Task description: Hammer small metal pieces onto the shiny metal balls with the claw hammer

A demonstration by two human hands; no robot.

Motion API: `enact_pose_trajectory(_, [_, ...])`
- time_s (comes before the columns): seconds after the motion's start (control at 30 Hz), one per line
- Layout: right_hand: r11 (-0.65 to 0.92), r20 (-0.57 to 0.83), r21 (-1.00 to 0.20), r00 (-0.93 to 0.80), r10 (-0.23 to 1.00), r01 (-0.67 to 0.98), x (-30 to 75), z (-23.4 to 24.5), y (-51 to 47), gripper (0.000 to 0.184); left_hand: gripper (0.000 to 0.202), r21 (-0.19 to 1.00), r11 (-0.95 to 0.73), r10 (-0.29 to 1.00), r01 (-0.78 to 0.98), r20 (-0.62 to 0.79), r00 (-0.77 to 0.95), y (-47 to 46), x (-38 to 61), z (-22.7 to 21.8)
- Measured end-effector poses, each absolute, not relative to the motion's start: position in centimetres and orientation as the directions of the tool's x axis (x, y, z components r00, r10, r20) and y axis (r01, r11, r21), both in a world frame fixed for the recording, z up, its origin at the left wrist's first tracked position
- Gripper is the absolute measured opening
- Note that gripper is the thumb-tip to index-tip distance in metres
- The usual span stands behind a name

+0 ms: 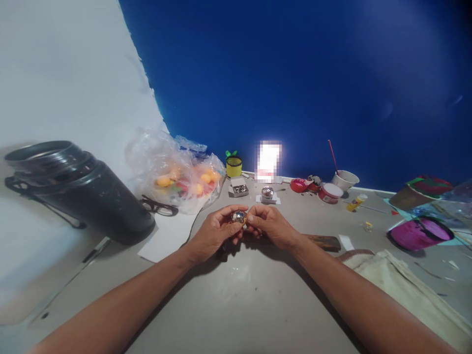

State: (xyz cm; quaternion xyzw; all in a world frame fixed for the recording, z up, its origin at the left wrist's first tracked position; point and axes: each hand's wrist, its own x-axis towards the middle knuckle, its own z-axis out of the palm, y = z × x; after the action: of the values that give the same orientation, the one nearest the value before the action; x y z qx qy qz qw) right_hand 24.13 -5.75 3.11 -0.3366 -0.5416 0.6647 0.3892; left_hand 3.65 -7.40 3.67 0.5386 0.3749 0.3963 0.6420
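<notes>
A small round ball (pixel 239 216) with a shiny, silvery, mirror-like surface is gripped between the thumb and fingers of my left hand (pixel 217 230). The fingers of my right hand (pixel 272 225) are pinched together at the ball's right edge; whether they hold a tiny piece there is too small to tell. Beyond my hands, a second silvery ball (pixel 267 192) rests on a bit of white paper (pixel 273 200). Left of it stands a small open box (pixel 239 188) with shiny bits inside. A dark wooden piece (pixel 323 243) lies beside my right wrist.
At left, a large black flask (pixel 84 191) leans in view near glasses (pixel 160 206) and a plastic bag (pixel 184 172) of orange and red things. To the right are a red-and-white tub (pixel 330 193), a white cup (pixel 346 181), a glue bottle (pixel 356 202), a purple container (pixel 421 233) and cloth (pixel 394 280).
</notes>
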Motion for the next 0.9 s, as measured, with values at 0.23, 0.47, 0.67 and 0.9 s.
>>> enact_pose_trajectory(0.23, [-0.062, 0.025, -0.987, -0.518, 0.855, -0.148, 24.3, 3.1, -5.6, 0.048, 0.050, 0.993, 0.079, 0.904, -0.092, -0.033, 0.426, -7.6, 3.9, 3.8])
enact_pose_trajectory(0.47, [-0.045, 0.007, -0.996, -0.557, 0.831, -0.081, 24.7, 2.9, -5.4, 0.051, 0.050, 0.995, 0.062, 0.918, -0.082, -0.024, 0.397, -8.2, 4.5, 4.8])
enact_pose_trajectory(0.67, [-0.043, 0.039, -0.989, -0.529, 0.848, -0.141, 24.7, 2.2, -5.1, 0.054, 0.051, 0.972, 0.140, 0.899, -0.191, -0.044, 0.437, -7.6, 4.3, 4.2])
enact_pose_trajectory(0.9, [0.355, 0.104, -0.736, -0.422, 0.901, 0.576, 24.6, 3.8, -6.2, 0.035, 0.051, 0.901, 0.162, 0.934, -0.402, -0.009, 0.357, -6.7, 3.3, 4.7])
